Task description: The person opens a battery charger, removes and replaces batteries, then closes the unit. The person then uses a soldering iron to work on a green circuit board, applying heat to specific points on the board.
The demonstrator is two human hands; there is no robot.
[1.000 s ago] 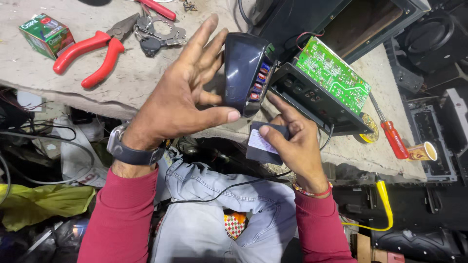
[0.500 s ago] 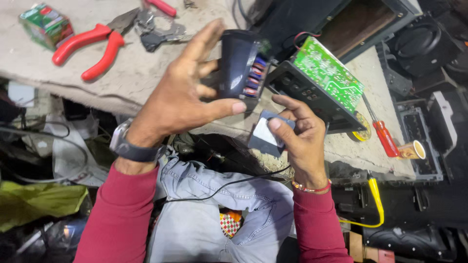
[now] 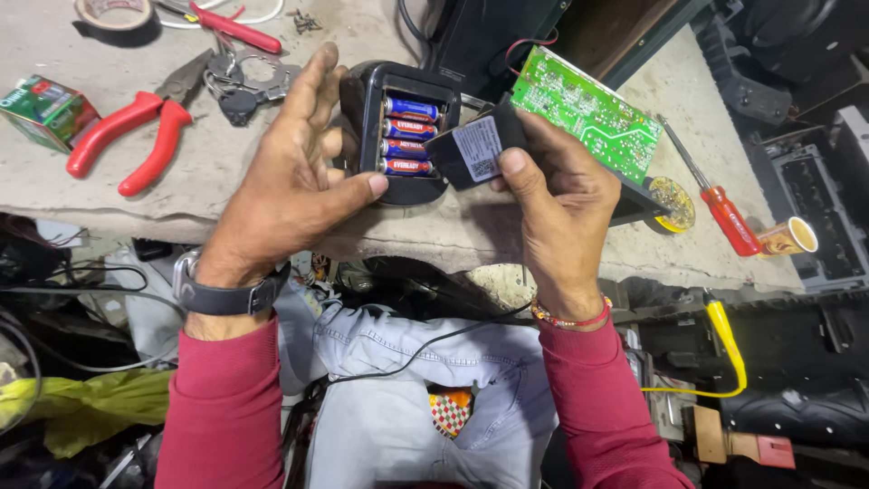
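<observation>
**Battery bay turned up, cover held beside it**

The left hand (image 3: 290, 181) hides the left side of the black battery holder (image 3: 398, 131), its grip closed around the casing with the thumb pressed along the lower edge. Four blue-and-red batteries (image 3: 409, 138) lie in a row inside; the far ends sit in shadow. The right hand (image 3: 561, 195) pinches the black cover (image 3: 471, 152) between thumb and fingers, just beside the holder's right edge; the cover bears a white rectangular label with small dark print. The cover's rear is hidden by the fingers. Behind it lies a green circuit board (image 3: 588, 113) on the desk (image 3: 226, 199). Red pliers (image 3: 131, 140) and a green box (image 3: 45, 109), cut off at the left edge, lie well apart. Half a second ago the holder was seen edge-on and the cover was lower; now the bay faces the camera.
</observation>
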